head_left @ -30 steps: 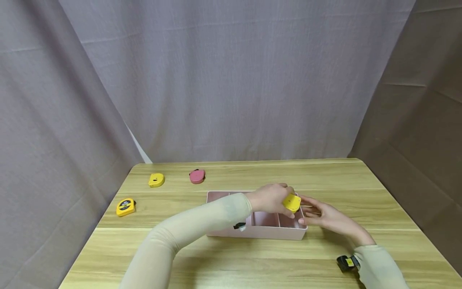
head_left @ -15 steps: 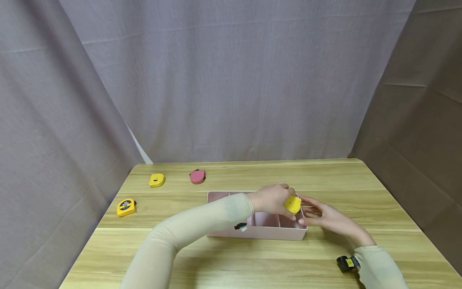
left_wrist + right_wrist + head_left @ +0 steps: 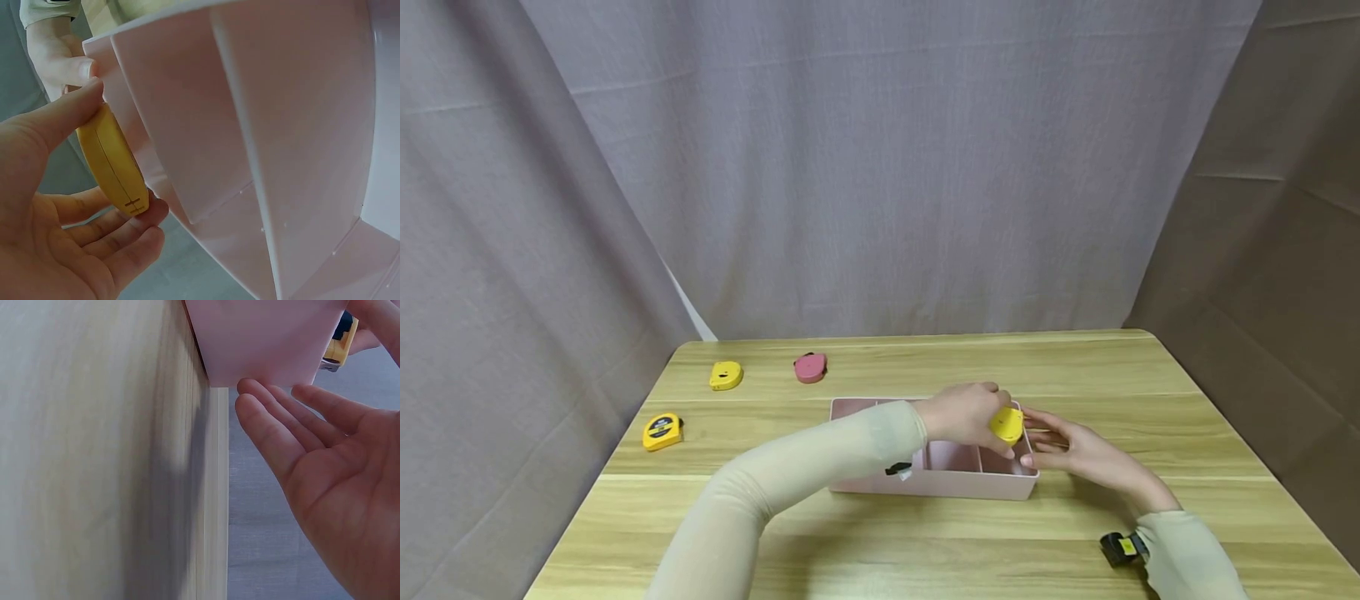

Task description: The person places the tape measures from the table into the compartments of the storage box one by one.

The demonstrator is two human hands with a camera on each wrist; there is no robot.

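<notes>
Little has shifted since a second ago: the left hand (image 3: 958,412) still hovers over the right end of the pink divided tray (image 3: 880,408), having barely eased the yellow tape measure (image 3: 1006,425) down. That tape measure sits pinched edge-on between the thumb above and the curled fingertips (image 3: 134,234) below, just outside the tray's end wall. Beside the same end, the right hand (image 3: 1075,454) lies flat with straight, relaxed fingers, holding nothing.
</notes>
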